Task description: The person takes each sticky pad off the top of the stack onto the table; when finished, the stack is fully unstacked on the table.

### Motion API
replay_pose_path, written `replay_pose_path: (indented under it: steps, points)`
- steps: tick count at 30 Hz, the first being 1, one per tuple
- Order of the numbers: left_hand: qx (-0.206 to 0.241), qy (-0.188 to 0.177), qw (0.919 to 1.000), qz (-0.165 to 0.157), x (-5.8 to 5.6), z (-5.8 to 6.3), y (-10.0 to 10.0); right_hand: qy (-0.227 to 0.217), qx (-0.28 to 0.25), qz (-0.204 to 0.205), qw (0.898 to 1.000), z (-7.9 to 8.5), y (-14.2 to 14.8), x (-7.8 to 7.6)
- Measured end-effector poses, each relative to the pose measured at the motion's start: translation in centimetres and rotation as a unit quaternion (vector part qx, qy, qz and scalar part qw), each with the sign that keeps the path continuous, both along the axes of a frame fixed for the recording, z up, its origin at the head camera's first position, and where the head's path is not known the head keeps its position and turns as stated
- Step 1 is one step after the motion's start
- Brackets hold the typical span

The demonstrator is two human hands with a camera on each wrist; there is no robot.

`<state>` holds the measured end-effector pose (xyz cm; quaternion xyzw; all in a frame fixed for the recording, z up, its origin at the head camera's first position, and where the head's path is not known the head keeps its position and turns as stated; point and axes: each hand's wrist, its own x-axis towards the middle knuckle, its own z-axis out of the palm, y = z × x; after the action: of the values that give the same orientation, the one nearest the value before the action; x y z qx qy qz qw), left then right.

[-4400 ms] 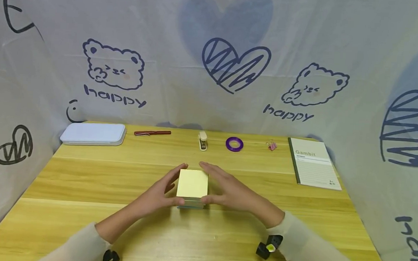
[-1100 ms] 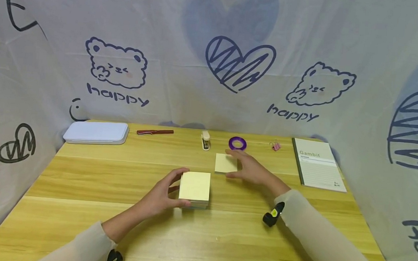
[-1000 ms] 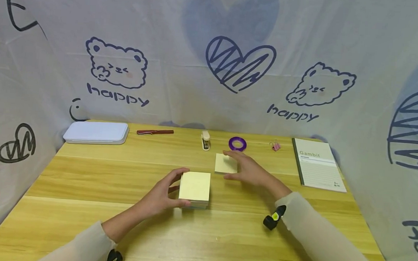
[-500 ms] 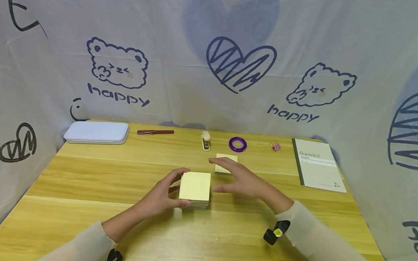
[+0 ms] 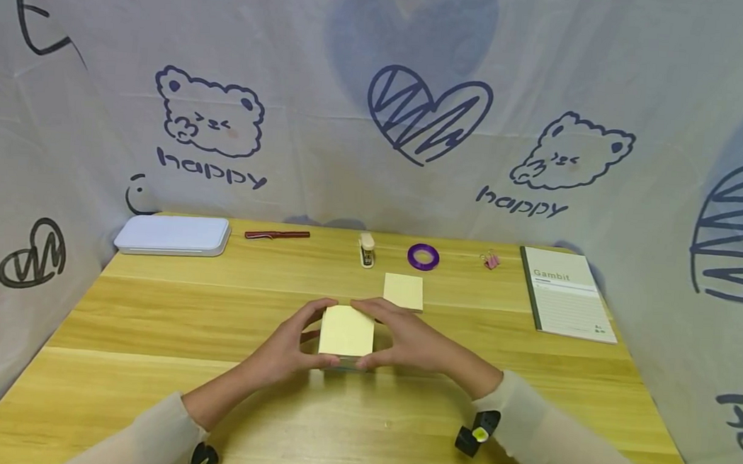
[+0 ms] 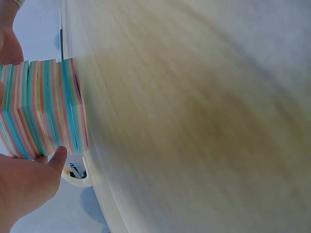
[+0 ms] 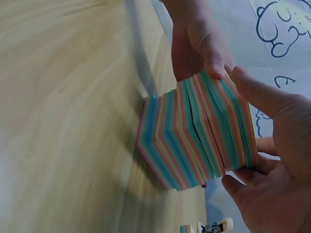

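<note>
A tall stack of square sticky notes (image 5: pixel 347 331) stands at the middle of the table, pale yellow on top. Its sides show layered pink, yellow, green and blue stripes in both wrist views. My left hand (image 5: pixel 280 348) grips the stack from the left, thumb at the front and fingers behind. From the right, my right hand (image 5: pixel 412 341) holds the upper part, its thumb on the front side and fingertips at the back corner. Behind the stack, slightly right, lies a separate thin pad of sticky notes (image 5: pixel 404 291).
Along the back edge lie a pale blue pencil case (image 5: pixel 173 235), a dark red pen (image 5: pixel 277 235), a small white stapler (image 5: pixel 367 251), a purple tape ring (image 5: pixel 423 257) and pink binder clips (image 5: pixel 490 259). A notebook (image 5: pixel 568 294) lies at right. A patterned curtain (image 5: pixel 318 158) encloses the table.
A separate pad lies behind the stack, absent 4.4 s ago. Over the last second my right hand has left it and come back to the stack. The left hand has stayed in place.
</note>
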<state>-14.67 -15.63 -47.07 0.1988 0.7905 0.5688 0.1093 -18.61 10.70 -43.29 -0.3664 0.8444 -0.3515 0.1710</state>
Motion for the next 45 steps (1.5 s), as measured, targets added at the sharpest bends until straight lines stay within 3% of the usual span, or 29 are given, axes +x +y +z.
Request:
replay_pose_path:
  steps: [12,25,35,45]
  points:
    - [0.002,-0.001,1.0,-0.004,0.0,0.2,0.1,0.016,-0.018,-0.007,1.0,-0.3,-0.3,0.6]
    - [-0.005,-0.004,1.0,0.0,0.1,0.3,0.1,0.034,-0.005,-0.005,0.999,0.4,0.8,-0.1]
    - [0.002,-0.012,0.9999,0.003,0.2,0.4,0.2,-0.009,-0.028,-0.054,0.998,0.3,5.6,-2.5]
    - [0.006,0.0,1.0,-0.002,0.1,0.1,0.2,-0.041,-0.017,-0.103,0.994,-1.7,11.2,-6.3]
